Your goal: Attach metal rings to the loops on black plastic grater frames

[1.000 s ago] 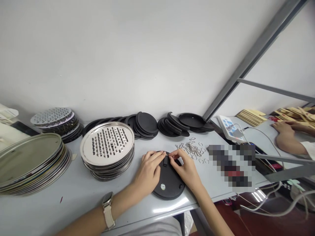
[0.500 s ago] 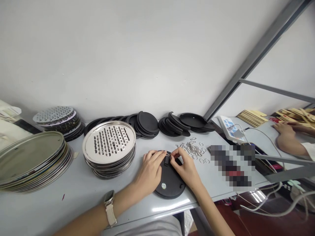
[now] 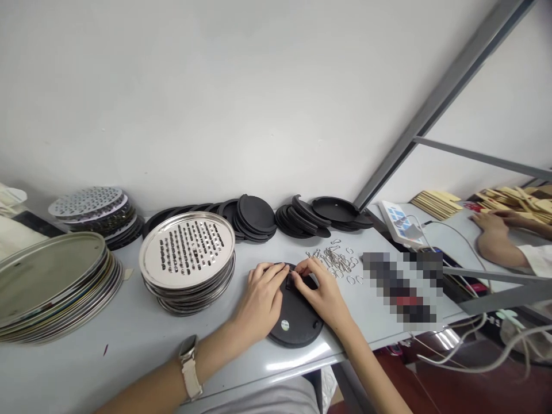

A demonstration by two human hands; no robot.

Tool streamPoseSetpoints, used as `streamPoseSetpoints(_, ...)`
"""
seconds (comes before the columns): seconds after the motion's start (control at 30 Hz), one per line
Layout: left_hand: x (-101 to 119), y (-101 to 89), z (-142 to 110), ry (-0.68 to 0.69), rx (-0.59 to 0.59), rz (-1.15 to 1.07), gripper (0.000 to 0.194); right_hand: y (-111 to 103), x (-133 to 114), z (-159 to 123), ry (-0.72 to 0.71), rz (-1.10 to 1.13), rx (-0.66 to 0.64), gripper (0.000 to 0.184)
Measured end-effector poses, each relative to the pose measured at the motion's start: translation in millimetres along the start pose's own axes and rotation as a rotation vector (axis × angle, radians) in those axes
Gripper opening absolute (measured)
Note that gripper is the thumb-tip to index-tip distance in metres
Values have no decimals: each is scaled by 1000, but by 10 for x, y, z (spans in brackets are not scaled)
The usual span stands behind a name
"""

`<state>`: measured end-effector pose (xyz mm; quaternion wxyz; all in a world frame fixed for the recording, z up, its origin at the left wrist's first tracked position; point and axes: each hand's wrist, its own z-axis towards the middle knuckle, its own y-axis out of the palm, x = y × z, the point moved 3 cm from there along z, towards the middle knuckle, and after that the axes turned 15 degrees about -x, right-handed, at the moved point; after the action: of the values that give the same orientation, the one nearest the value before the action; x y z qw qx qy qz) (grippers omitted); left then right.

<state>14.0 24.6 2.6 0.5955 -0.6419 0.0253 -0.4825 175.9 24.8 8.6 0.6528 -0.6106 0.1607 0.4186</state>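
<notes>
Presently, round black plastic disc (image 3: 299,322) lies on grey bench (image 3: 233,376); left hand (image 3: 259,302) open across it, right hand (image 3: 325,296) grip pinched closed, contents unclear. Slipping pinch could scatter anything held towards silver wire rings (image 3: 338,261) beyond.

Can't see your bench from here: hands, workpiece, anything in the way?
Left hand on black disc. Right hand near its far edge, grip unclear. Disc lies on table. Loose metal rings beyond right hand, not blocking.
</notes>
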Motion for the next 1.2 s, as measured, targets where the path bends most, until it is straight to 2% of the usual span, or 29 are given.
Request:
streamPoseSetpoints(0.17, 1, 3, -3, 0, -1, 2, 50, 3, 12, 6, -7, 8, -6, 6)
streamPoseSetpoints(0.37, -5, 0, -6, -31, 17, -18, 62, 3, 7, 6, -21, 0, -15, 6)
streamPoseSetpoints(0.63, 5, -9, 1, -18, 34, -31, 50, -1, -50, 15, -50, -24, -70, 14)
streamPoseSetpoints(1.2, 6, -19, 4, 11, -3, -30, 55, 36, -14, 18, -17, -124, -88, 9)
